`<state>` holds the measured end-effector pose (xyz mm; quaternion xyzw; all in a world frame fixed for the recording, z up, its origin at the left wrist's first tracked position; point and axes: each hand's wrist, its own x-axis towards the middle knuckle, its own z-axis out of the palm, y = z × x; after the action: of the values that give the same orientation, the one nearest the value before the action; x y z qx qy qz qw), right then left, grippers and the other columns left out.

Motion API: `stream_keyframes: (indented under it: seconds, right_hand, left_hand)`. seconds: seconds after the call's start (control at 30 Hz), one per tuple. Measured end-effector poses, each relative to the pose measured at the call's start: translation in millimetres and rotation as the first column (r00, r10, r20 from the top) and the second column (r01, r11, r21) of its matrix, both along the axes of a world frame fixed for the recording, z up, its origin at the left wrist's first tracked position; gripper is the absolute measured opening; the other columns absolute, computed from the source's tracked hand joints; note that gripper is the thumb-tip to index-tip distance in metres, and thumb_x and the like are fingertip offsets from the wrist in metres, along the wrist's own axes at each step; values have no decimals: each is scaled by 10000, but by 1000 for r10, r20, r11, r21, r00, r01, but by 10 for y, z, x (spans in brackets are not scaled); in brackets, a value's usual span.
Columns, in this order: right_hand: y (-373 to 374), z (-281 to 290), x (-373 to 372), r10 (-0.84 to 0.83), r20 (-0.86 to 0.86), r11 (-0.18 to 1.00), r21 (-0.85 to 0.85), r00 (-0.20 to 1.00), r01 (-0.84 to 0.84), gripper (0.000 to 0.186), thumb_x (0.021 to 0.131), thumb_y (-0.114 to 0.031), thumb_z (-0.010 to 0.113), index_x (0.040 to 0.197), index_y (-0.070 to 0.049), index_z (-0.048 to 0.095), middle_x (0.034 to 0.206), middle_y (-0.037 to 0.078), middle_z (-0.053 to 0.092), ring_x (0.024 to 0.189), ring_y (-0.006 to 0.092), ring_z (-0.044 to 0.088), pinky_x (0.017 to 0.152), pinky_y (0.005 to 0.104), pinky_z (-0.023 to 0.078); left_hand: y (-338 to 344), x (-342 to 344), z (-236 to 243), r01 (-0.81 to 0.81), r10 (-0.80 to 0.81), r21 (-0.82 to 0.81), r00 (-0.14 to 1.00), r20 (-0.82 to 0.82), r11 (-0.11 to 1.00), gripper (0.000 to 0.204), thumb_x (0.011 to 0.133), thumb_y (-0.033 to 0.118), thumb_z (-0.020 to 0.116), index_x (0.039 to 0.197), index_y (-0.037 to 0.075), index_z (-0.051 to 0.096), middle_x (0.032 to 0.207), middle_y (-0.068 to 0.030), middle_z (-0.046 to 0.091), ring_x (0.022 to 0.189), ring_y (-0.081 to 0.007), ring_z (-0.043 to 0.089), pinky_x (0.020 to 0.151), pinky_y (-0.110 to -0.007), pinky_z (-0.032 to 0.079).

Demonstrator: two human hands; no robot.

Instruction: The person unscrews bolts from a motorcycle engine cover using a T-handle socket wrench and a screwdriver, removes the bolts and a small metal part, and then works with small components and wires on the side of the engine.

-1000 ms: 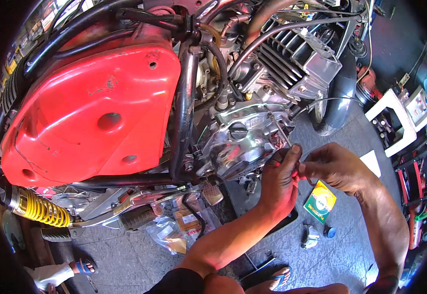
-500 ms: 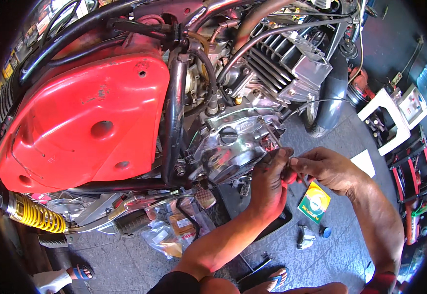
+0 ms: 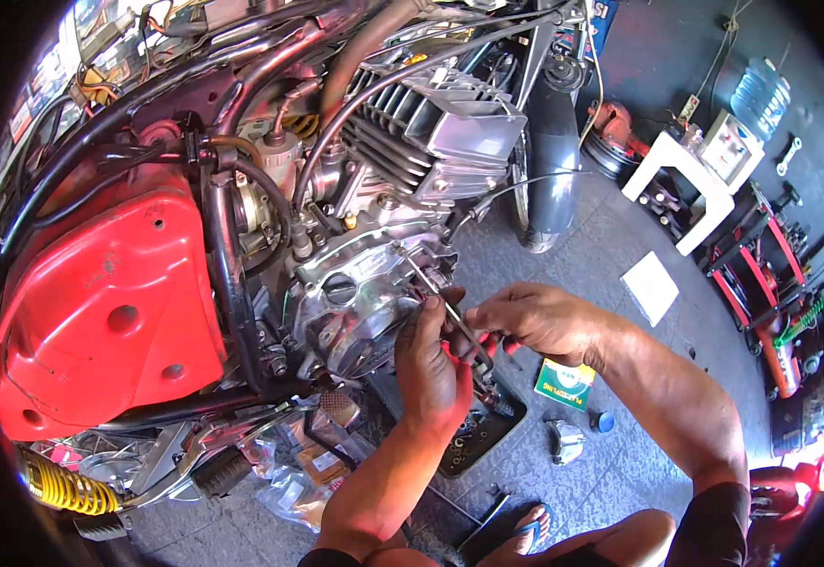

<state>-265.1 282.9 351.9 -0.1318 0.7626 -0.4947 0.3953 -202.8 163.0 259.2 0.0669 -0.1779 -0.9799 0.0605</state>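
Note:
In front of the motorcycle engine's silver side cover (image 3: 341,326), both hands are on a long thin metal rod tool (image 3: 445,304). Its far end reaches the cover's right upper edge; whether it sits on a bolt I cannot tell. My left hand (image 3: 431,373) grips the rod, thumb pressed along it. My right hand (image 3: 544,326) is beside it, fingers curled at the rod's nearer part; its fingertips are partly hidden. Below the hands lies a black tray (image 3: 516,430) with small metal parts in it.
A red side panel (image 3: 100,312) and frame tubes fill the left. On the floor are a green and yellow packet (image 3: 565,383), a small metal part (image 3: 566,441), a blue cap (image 3: 603,421) and plastic bags (image 3: 289,496). A white stool (image 3: 681,175) stands at right.
The view has swung right, so the motorcycle sits further left. More of the rod shows between my hands, and more of the tray is visible. Both hands stay at the rod.

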Motion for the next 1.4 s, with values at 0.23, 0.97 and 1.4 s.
stream_keyframes:
  seconds: [0.23,0.97,1.4]
  right_hand:
    - [-56,-14,-34,33,-164,998,59,986,-23,352,921,-337,695,945,12,739,833,56,706,804,122,604,765,307,475]
    - [-164,-319,52,-299,-643,927,-19,705,375,346,887,-302,643,782,27,651,638,74,591,608,152,540,575,348,431]
    - [317,-3885,2131,-820,311,492,-48,481,869,201,926,-218,594,941,-31,668,777,52,620,639,162,581,557,323,467]
  left_hand:
    - [5,-71,4,-79,78,-106,997,-10,991,307,999,306,583,1016,8,657,774,8,559,677,-84,506,657,-237,418]
    - [149,389,-412,126,-197,-634,979,-42,763,413,1011,371,511,788,44,627,681,15,542,654,-74,450,623,-256,356]
    - [-161,1838,-2014,845,-158,-513,532,832,150,491,974,424,556,971,-51,676,695,-118,645,611,-180,626,559,-339,488]
